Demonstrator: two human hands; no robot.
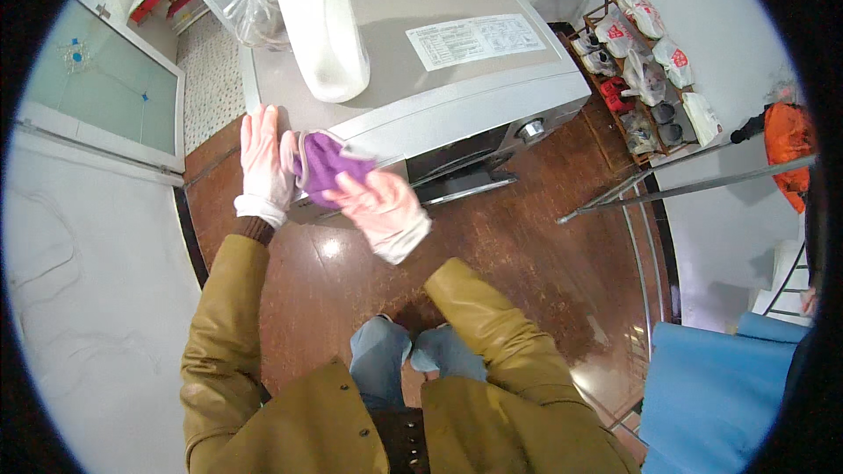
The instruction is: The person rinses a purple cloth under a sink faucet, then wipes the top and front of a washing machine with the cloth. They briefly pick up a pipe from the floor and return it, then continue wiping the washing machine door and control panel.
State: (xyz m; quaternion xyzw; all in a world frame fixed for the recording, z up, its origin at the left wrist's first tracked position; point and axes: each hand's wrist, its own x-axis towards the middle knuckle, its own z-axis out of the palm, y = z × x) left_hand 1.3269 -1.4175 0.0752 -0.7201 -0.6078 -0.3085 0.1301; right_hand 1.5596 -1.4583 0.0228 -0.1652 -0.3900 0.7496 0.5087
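A purple cloth [321,158] with a pale edge lies against the front left corner of a grey washing machine [386,0]. My right hand [385,211], in a pink and white glove, has its fingers on the cloth and presses it to the machine's front edge. My gloved left hand [263,158] lies on the same corner with its fingers stretched out. Its thumb is beside the cloth and seems to touch it. On the machine's top is a white plastic container [325,44], cut off by the upper rim of the view.
Beside the container sits a clear plastic bag [259,13]. A printed sheet [476,39] is on the machine's lid. At the right stand a shoe rack [645,158] with bagged shoes and a metal frame [606,200]. Blue fabric [716,395] hangs lower right. A frosted glass door [114,79] is at left.
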